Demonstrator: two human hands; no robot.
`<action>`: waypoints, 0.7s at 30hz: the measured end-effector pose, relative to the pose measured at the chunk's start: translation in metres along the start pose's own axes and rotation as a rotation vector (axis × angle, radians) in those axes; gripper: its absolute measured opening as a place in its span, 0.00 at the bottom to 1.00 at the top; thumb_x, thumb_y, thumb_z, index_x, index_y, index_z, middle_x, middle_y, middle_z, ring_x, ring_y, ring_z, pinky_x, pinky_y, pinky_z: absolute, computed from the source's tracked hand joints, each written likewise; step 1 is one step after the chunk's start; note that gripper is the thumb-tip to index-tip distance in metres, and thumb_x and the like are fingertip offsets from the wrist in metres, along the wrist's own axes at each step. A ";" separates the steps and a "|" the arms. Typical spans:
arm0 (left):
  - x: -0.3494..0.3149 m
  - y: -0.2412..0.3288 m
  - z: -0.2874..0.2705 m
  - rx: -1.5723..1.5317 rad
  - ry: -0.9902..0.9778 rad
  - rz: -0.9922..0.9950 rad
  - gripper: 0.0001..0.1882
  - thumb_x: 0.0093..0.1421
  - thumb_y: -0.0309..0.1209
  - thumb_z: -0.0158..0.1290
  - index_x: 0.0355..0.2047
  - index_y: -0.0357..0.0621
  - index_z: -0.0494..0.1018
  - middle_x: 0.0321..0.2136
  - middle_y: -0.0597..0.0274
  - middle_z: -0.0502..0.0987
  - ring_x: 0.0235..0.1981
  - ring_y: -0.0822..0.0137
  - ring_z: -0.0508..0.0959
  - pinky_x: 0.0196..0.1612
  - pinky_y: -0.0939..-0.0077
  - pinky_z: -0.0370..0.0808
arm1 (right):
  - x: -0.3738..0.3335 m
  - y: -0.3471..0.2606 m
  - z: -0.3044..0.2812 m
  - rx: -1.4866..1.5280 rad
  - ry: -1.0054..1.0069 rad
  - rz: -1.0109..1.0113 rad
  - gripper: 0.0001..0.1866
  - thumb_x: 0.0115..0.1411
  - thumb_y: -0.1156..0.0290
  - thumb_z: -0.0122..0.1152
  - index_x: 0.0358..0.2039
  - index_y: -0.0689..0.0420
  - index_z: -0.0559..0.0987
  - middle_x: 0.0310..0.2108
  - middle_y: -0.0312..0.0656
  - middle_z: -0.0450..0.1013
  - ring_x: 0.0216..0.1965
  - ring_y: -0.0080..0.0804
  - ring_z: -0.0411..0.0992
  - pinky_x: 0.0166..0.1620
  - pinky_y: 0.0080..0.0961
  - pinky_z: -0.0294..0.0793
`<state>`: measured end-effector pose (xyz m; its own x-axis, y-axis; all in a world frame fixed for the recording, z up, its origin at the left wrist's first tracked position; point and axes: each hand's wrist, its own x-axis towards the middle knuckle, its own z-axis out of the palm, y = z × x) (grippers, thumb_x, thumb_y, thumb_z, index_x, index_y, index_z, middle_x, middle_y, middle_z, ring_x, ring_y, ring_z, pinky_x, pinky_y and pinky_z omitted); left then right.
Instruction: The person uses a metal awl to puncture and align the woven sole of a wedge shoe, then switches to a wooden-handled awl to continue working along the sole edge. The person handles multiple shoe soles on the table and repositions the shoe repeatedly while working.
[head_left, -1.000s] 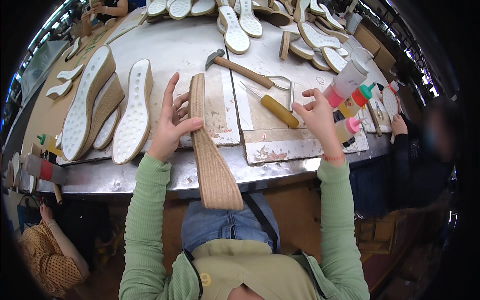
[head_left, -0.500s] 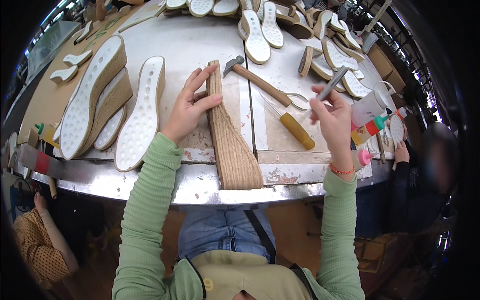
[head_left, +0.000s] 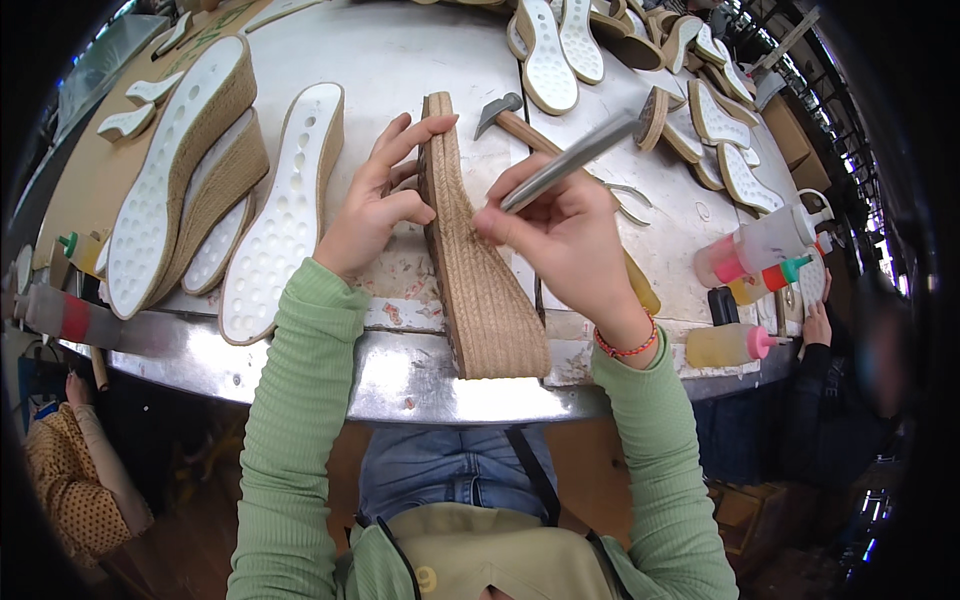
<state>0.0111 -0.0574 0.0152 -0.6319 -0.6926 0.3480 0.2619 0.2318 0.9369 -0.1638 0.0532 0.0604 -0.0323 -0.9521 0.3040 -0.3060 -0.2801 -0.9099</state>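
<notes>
A wedge shoe sole wrapped in woven tan rope [head_left: 490, 310] stands on its edge near the table's front, its thick heel end toward me. My left hand [head_left: 375, 205] grips its narrow far end, thumb on one side and fingers over the top. Held like a pen, a slim silver metal tool [head_left: 580, 155] slants up from my right hand [head_left: 570, 235]. The right fingertips are at the sole's woven side; the tool's lower tip is hidden by them. Behind that hand lie a hammer [head_left: 515, 124], pliers [head_left: 632, 205] and a yellow-handled tool [head_left: 642, 287], partly covered.
Several wedge soles with white dimpled tops [head_left: 285, 220] stand at left. More soles [head_left: 550, 70] are piled at the far right. Squeeze bottles [head_left: 715, 346] stand near the right edge, another [head_left: 70, 315] at the left edge. A co-worker's hand [head_left: 817, 325] is at far right.
My right hand has moved left with the silver tool, from above the yellow-handled tool to the sole's side. My left hand still holds the sole, which now leans slightly more.
</notes>
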 end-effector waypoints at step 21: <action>-0.001 -0.007 0.000 -0.084 -0.075 -0.011 0.46 0.39 0.25 0.53 0.65 0.52 0.59 0.65 0.52 0.51 0.65 0.56 0.56 0.65 0.62 0.57 | -0.009 0.029 0.027 0.101 0.251 -0.292 0.08 0.53 0.82 0.67 0.33 0.65 0.76 0.32 0.43 0.76 0.33 0.22 0.75 0.37 0.16 0.74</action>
<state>0.0101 -0.0585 0.0086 -0.6867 -0.6413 0.3422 0.3131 0.1640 0.9355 -0.1464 0.0507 0.0234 -0.1934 -0.7745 0.6022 -0.2423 -0.5571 -0.7943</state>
